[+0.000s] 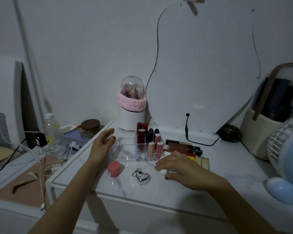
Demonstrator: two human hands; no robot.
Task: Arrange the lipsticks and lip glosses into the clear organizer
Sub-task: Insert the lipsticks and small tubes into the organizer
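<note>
The clear organizer (123, 149) stands on the white dresser top. Its right compartments hold upright red and dark lipsticks (140, 139) and pink lip glosses (158, 148); its left section holds nothing. Several dark lip gloss tubes (183, 146) lie flat just right of it. My left hand (101, 146) pinches the organizer's left wall between thumb and fingers. My right hand (181, 169) rests on the table in front of the lying tubes, and its fingers and thumb grip a small white round item (163, 172).
A pink jar (114, 168) and a silver heart keychain (141, 177) sit near the front edge. A domed brush holder (132, 105) and a curvy mirror (205, 73) stand at the back, a fan (287, 157) at right. Cables and bottles clutter the lower shelf at left.
</note>
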